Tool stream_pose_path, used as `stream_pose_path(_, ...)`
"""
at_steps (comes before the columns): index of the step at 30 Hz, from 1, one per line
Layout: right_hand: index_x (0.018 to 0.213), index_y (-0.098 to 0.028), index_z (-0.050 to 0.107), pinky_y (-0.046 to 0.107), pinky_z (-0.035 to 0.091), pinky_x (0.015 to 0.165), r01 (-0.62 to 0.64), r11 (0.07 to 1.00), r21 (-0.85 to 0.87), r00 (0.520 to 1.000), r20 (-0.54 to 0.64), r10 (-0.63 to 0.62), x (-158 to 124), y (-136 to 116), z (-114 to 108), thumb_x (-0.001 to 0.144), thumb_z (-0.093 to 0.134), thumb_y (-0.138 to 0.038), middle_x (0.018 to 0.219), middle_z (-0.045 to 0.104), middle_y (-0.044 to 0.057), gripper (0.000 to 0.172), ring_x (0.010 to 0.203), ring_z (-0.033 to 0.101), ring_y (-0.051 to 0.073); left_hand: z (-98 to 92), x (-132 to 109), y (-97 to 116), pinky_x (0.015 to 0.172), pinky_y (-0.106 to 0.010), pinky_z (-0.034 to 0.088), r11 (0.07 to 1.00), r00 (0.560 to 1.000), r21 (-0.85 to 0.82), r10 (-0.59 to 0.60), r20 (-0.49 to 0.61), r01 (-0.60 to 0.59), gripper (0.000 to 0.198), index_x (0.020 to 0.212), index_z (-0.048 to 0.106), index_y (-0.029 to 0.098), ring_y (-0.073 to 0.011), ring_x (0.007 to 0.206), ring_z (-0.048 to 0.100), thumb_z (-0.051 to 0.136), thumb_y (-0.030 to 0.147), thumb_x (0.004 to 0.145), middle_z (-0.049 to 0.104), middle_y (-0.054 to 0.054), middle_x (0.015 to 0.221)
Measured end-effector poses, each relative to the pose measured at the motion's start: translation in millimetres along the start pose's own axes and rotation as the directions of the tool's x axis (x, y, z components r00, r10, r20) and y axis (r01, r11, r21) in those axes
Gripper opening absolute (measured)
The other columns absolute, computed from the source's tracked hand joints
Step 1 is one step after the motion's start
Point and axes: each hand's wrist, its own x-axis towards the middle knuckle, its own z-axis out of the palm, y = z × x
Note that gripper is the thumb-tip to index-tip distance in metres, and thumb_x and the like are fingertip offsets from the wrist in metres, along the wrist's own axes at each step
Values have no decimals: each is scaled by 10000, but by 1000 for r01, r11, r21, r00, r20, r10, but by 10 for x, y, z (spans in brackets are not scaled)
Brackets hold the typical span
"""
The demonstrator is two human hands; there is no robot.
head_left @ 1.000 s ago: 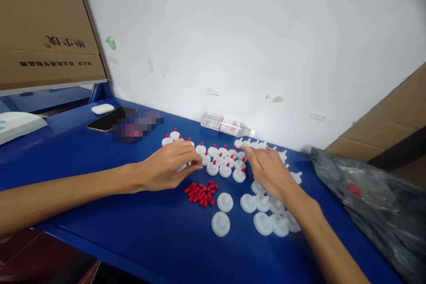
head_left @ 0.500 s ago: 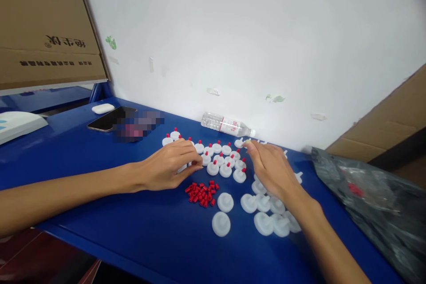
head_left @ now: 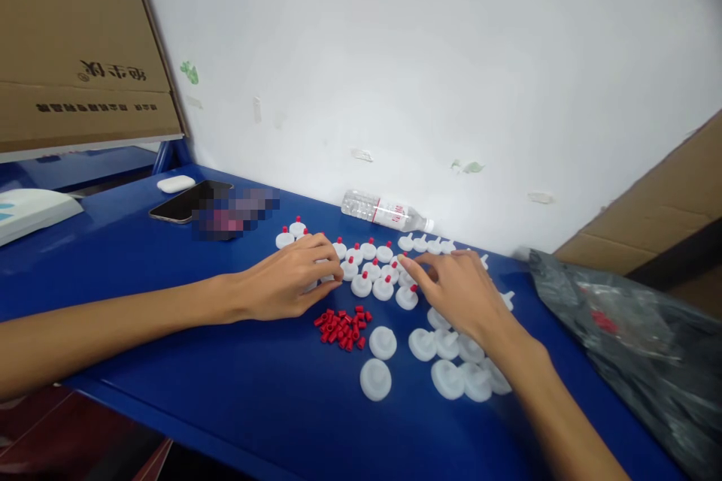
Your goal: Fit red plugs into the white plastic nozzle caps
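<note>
Several white plastic caps with red tips (head_left: 372,270) stand in rows on the blue table (head_left: 197,361). My left hand (head_left: 290,282) rests at the left end of those rows, fingers curled over a cap. My right hand (head_left: 459,289) reaches in from the right, its thumb and forefinger pinched on a white cap at the right end of the rows. A small heap of loose red plugs (head_left: 343,325) lies just in front of the rows. Plain white caps without red tips (head_left: 445,361) lie flat under and beside my right wrist, and more (head_left: 429,244) stand behind it.
A clear water bottle (head_left: 386,213) lies by the white wall. A phone (head_left: 186,201) and a white earbud case (head_left: 176,183) sit at the back left. A cardboard box (head_left: 79,45) stands left. A dark plastic bag (head_left: 632,338) lies on the right.
My right hand went back to the plain caps near the bottle, then came forward and left to the rows with a cap pinched. My left hand has barely moved.
</note>
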Motion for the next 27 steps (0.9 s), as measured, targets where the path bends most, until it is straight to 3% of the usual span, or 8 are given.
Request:
stream_pose_path(5,879,-242,770,381,444,784,-1,1000,-30,999,33,2,5,7,23,970,453,-644,562,692,27,520,738,705,274,14,1,-23,901,-367,461,999,1000,32,3,3,-3,110,1016,645,180,-215,991,519,543,150,987,640,-74,1042)
stream_pose_path(12,879,-228,778,407,466,753,14,1000,-28,999,30,-13,3,0,40,977,371,-678,587,698,67,615,731,706,296,22,18,-51,898,-370,481,996,999,85,35,-3,-34,90,1011,667,183,-226,1026,525,581,170,989,656,-76,1063)
stream_pose_path(16,1089,-217,763,414,476,776,-24,1000,17,999,34,24,0,28,16,961,376,-712,601,701,48,642,759,716,294,22,23,-53,892,-351,479,994,997,82,68,-23,-66,84,1018,672,191,-216,1011,539,597,170,988,666,-67,1041)
stream_pose_path(22,1431,-208,558,425,480,793,-13,994,106,994,112,1,-7,124,-16,857,479,-805,838,768,44,832,839,714,292,-14,25,1,903,-378,487,993,997,95,71,-25,-69,71,994,658,182,-228,1024,539,589,170,988,643,-87,1076)
stream_pose_path(27,1484,-149,484,411,487,764,-4,988,156,976,216,-30,-19,124,30,845,593,-727,758,752,29,868,833,707,294,-14,24,2,1002,-479,494,986,999,161,43,-11,-41,243,1227,622,233,-294,1235,479,604,223,985,558,-130,1295)
